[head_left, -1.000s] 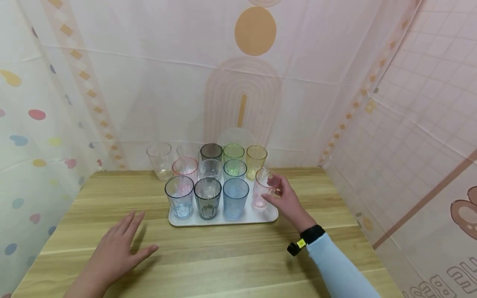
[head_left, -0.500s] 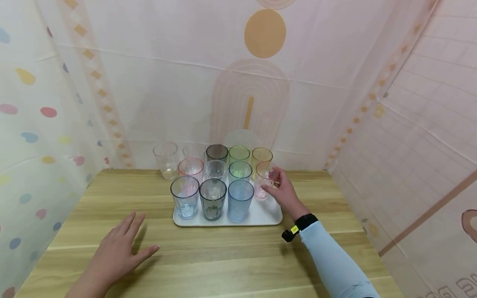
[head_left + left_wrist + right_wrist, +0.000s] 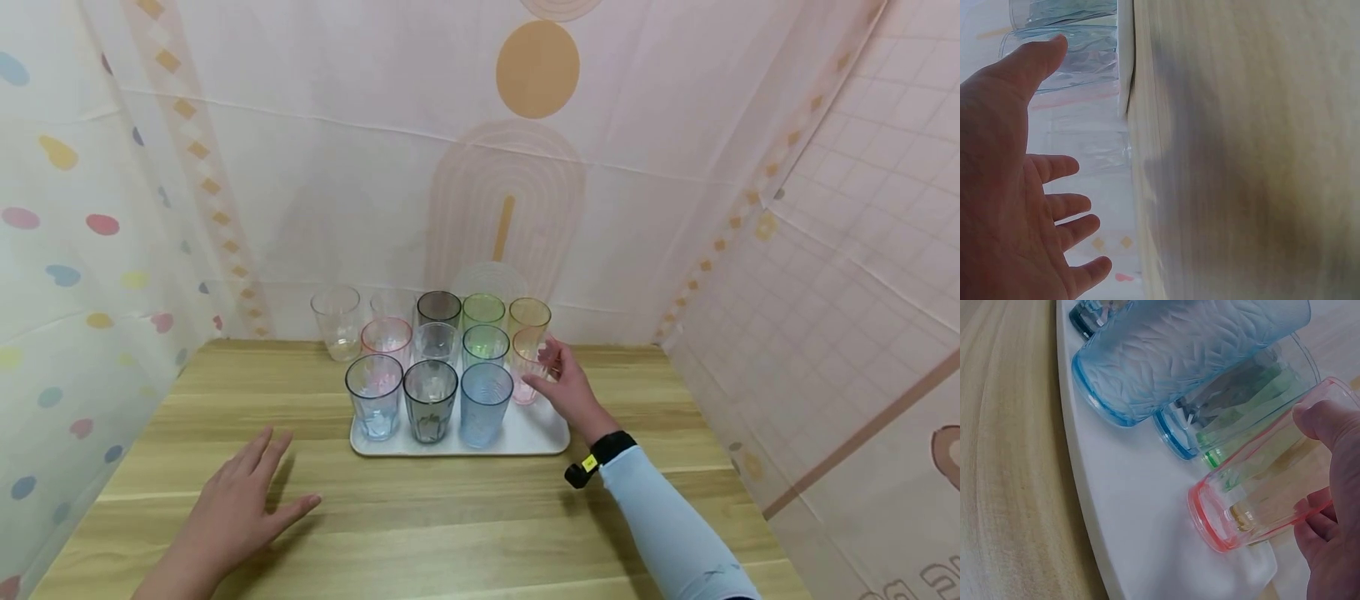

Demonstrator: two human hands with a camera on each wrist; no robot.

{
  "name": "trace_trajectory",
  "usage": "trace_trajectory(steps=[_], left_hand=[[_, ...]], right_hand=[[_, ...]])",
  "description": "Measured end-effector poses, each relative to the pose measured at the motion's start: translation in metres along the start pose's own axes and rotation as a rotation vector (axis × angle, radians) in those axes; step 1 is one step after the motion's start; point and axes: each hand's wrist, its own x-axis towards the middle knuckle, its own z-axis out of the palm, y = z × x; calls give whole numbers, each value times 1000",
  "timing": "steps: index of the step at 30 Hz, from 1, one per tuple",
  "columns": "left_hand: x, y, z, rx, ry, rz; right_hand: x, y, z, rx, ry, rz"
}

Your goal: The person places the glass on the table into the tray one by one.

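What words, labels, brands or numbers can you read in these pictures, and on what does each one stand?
No text can be read in full.
Wall cloth, bottom right: large outlined letters, cut off by the picture's edge, unreadable.
Yellow tag on the black wristband: too small to read.
Pink glass, other glasses and tray: no markings visible.

Wooden table (image 3: 450, 517), blue ribbed cup (image 3: 480, 403) left of the right hand, patterned fabric backdrop (image 3: 337, 167) behind, polka-dot curtain (image 3: 52, 275) far left.

Wooden table (image 3: 450, 517), bearing a white tray (image 3: 536, 437) at twelve o'clock, a clear cup (image 3: 335, 323) at eleven, a flat left hand (image 3: 236, 508) at seven.
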Motion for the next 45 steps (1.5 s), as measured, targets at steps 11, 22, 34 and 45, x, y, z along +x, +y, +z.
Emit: trace_trajectory(steps=[11, 22, 34, 45], left_hand=[[2, 0, 0, -7, -32, -12], [7, -1, -2, 15, -54, -15], [8, -2, -2, 5, -18, 2], [4, -2, -3, -1, -29, 1]], right_hand=[[-3, 4, -5, -80, -34, -14], [-62, -4, -32, -364, -79, 67], [-156, 15, -38, -680, -62, -175], [-175, 16, -42, -854, -5, -287]])
